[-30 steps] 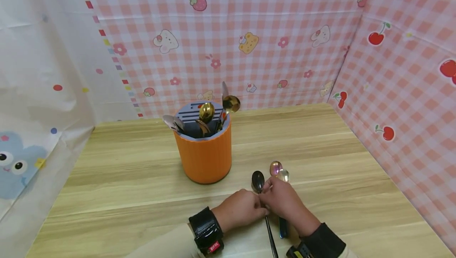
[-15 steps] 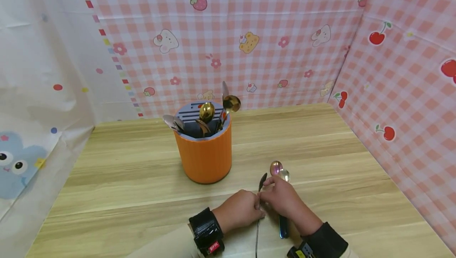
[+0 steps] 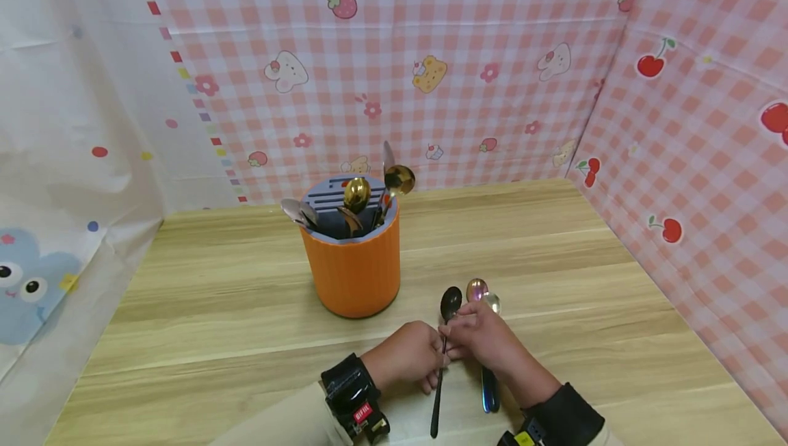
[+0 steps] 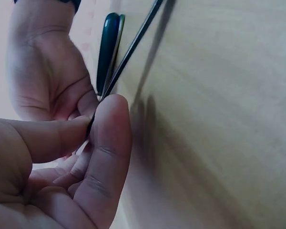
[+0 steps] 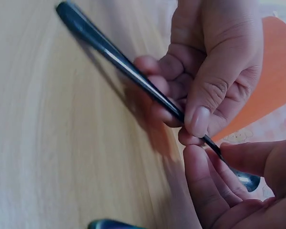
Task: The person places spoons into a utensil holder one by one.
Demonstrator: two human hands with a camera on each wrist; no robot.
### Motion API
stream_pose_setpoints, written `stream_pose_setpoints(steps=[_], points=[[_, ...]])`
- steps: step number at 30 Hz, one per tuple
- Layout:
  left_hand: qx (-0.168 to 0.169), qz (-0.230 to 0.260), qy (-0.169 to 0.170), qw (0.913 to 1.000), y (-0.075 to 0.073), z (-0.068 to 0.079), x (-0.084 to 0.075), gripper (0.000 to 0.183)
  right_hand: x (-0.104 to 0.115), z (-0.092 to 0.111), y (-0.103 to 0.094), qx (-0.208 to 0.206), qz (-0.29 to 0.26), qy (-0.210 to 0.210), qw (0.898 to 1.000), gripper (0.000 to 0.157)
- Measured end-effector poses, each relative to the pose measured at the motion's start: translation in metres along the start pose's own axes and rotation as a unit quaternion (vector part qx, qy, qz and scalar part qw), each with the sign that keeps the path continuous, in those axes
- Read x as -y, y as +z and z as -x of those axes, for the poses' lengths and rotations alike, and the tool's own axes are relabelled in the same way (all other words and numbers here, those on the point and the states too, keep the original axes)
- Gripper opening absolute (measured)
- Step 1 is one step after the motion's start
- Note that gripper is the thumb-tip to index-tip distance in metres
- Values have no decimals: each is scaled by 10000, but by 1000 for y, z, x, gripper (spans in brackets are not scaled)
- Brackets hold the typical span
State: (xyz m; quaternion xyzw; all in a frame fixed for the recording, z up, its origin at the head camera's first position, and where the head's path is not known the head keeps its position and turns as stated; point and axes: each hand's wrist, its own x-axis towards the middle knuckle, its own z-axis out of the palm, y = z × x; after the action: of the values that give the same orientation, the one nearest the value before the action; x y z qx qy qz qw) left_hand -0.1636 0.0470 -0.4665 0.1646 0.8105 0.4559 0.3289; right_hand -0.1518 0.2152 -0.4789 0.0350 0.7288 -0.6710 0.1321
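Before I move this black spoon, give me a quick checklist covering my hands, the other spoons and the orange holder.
1. Left hand pinching the black spoon: ok.
2. Right hand pinching it too, nearer its wide end: ok.
3. Black spoon free for a one-handed move: not ok, both hands are on it.
4. Right hand clear of the pink-gold spoon and the silvery spoon: cannot tell; it overlaps them in the head view.
5. Orange holder standing upright: ok.
6. Room deep inside the orange holder: cannot tell, its bottom is hidden.
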Motion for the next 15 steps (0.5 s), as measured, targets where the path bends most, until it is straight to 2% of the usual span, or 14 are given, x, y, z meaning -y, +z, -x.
stream_pose_setpoints(steps=[3, 5, 10, 15], points=[[-1, 32, -17, 10000, -2, 0, -2, 20, 1, 1, -1, 15, -353, 133, 9993, 62], [21, 81, -48, 10000, -3, 0, -3, 20, 2, 1, -2, 59, -377, 127, 9992, 58], [41, 126, -15, 9999, -5, 0, -3, 19, 4, 0, -3, 159, -324, 41, 9993, 36], [-21, 40, 115, 9999, -8, 2, -5, 18, 8, -1, -2, 17, -193, 32, 9998, 39]])
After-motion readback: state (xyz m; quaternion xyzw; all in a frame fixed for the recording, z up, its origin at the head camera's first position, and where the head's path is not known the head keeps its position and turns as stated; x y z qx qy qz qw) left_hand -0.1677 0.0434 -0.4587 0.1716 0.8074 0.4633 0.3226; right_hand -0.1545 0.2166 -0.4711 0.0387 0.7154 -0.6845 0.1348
